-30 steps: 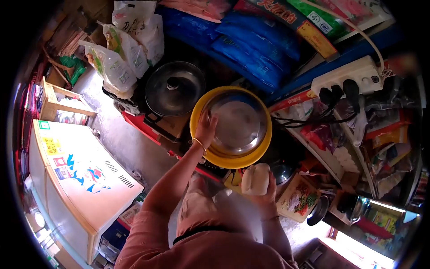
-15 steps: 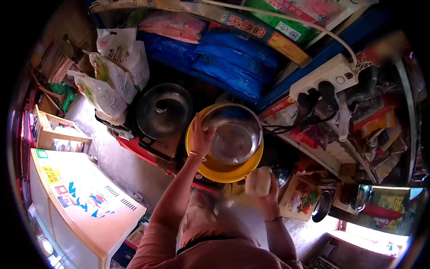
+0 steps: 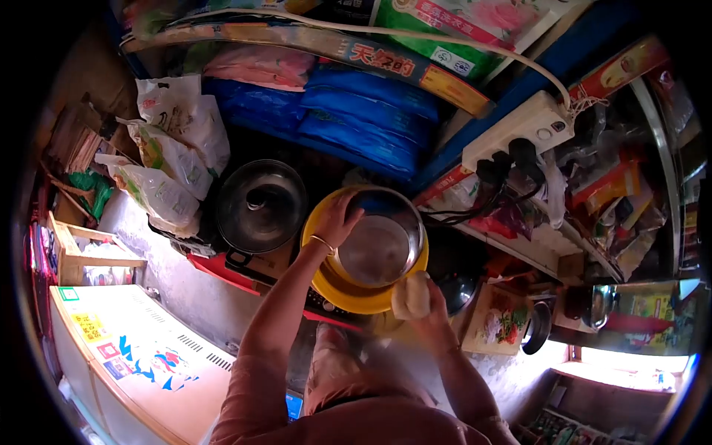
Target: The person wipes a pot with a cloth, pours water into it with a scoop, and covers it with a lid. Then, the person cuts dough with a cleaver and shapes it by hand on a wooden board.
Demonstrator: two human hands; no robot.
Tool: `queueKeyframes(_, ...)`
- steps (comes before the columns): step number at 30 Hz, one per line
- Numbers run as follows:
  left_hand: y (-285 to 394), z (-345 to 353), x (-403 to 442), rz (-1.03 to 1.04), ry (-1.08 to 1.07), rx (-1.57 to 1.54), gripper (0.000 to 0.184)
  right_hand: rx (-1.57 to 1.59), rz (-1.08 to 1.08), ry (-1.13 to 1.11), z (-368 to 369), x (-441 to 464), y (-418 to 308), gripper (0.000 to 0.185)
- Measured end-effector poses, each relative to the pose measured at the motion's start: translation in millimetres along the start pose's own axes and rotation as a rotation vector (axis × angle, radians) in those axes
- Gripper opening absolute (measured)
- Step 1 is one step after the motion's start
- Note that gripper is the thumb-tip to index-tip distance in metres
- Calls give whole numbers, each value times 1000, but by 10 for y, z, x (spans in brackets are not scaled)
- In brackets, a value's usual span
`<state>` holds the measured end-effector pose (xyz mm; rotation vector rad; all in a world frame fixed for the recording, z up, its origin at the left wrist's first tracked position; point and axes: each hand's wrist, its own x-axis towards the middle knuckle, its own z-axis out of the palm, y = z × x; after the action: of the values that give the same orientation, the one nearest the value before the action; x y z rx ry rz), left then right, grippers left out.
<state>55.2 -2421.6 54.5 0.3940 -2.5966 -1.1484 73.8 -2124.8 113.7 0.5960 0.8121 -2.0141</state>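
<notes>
A steel bowl [image 3: 382, 248] sits inside a yellow basin [image 3: 326, 288] in the middle of the view. My left hand [image 3: 335, 221] lies over the bowl's left rim, thumb and fingers apart; whether it presses on the rim I cannot tell. My right hand [image 3: 436, 304] is closed around a pale, rounded lump [image 3: 411, 297], creased down its middle, which looks like dough. The lump is close to the basin's lower right edge. Left of the basin stands a dark pan with a lid [image 3: 261, 206], its knob on top.
White plastic bags [image 3: 174, 148] stand at the left, and blue packs [image 3: 363, 122] fill the shelf behind. A power strip [image 3: 517, 133] with plugged-in cables hangs at right. Chopped vegetables lie on a board [image 3: 486, 337]. A white cabinet [image 3: 148, 363] stands lower left.
My right hand has brought the pale lump left and slightly up, nearer the basin. My left hand has tilted over the bowl's rim. The camera view has shifted.
</notes>
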Motion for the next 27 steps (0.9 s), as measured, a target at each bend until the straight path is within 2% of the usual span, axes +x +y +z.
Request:
queueKeyframes(1,2,42,0,4,-12,-8,52,6,-8,12,4,36,12,38)
queueKeyframes(3,11,61,33,55,-41,250,44,-38,-40,-9,30,113,33,38)
queueKeyframes(4,17,28,38,61,-50,248,44,-30,-46,-4,46,113,30,38)
queueKeyframes(7,-80,-49,49,279,-22,514,40,-4,-42,-48,67,135,47,37)
queueKeyframes(10,-45,-115,-1,356,-1,363,35,41,4,-36,1,183,36,37)
queueKeyframes(12,41,-235,-100,-78,214,-487,28,-26,10,-5,-51,201,33,37)
queueKeyframes(13,-2,-293,-102,-76,208,-485,28,-20,7,-4,-21,184,26,37)
queueKeyframes(15,-111,-454,-122,-231,236,-16,23,-20,-41,30,45,159,-30,39)
queueKeyframes(16,60,-688,-173,-354,354,-208,22,-19,-42,31,87,191,-58,39)
queueKeyframes(17,270,-960,-253,-475,468,-400,22,-157,-101,55,146,245,-71,40)
queueKeyframes(18,273,-1118,-308,-505,533,-372,23,-292,-161,78,220,319,-71,41)
queueKeyframes(19,187,-1271,-366,-533,598,-341,24,-281,-162,75,357,455,-58,41)
queueKeyframes(21,-158,-1461,-498,-595,675,-485,25,-1278,-263,205,651,748,35,47)
queueKeyframes(22,-327,-1540,-574,-588,676,-475,25,-1269,-266,198,668,852,150,47)
queueKeyframes(24,-573,-1617,-732,-632,707,-729,25,-2271,-587,171,533,1113,373,59)
queueKeyframes(25,-596,-1594,-764,-625,699,-720,25,-2258,-589,175,452,1201,414,59)
queueKeyframes(27,-616,-1489,-820,-836,588,-1050,25,-1815,-617,-147,247,1328,438,60)
